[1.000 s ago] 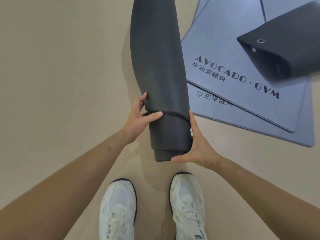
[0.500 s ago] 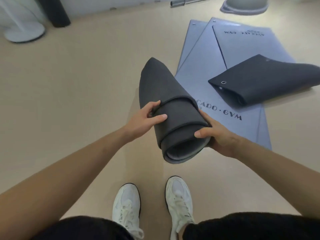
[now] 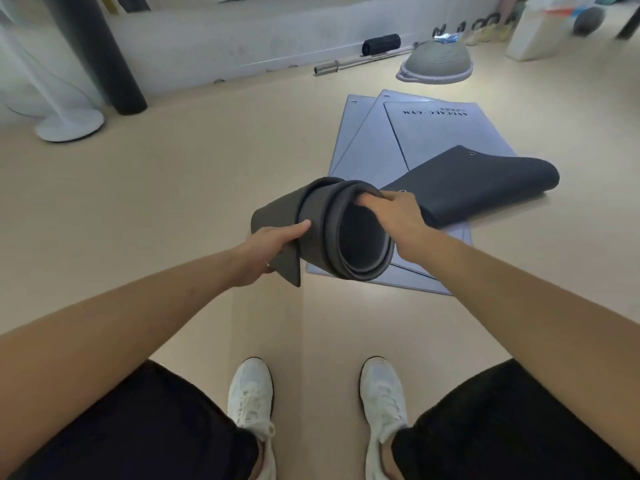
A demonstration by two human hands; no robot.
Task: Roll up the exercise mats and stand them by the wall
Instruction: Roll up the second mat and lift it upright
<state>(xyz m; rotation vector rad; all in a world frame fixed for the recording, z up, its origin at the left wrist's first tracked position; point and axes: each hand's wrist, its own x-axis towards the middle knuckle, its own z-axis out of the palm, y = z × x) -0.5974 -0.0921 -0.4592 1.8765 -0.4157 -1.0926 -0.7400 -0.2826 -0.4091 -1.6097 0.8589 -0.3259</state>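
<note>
I hold a rolled dark grey mat (image 3: 332,216) in the air in front of me, its open end facing the camera. My left hand (image 3: 273,244) grips the loose outer flap on the left. My right hand (image 3: 394,216) holds the roll's right rim, fingers curled into the opening. Behind it, light blue mats (image 3: 374,150) printed with "AVOCADO GYM" lie flat and overlapping on the floor. A folded dark mat (image 3: 485,181) rests on top of them. Another dark rolled mat (image 3: 100,53) stands upright by the wall at the far left.
A white round stand base (image 3: 69,124) sits far left. Along the wall lie a barbell bar (image 3: 360,60), a black foam roller (image 3: 381,43) and a grey balance dome (image 3: 434,65). A white box (image 3: 540,32) stands far right. My white shoes (image 3: 252,393) are on the beige floor.
The roll has come off the floor and swung up to point away from me, its open end now facing the camera. My view lifted toward the wall. My right fingers moved into the roll's opening.
</note>
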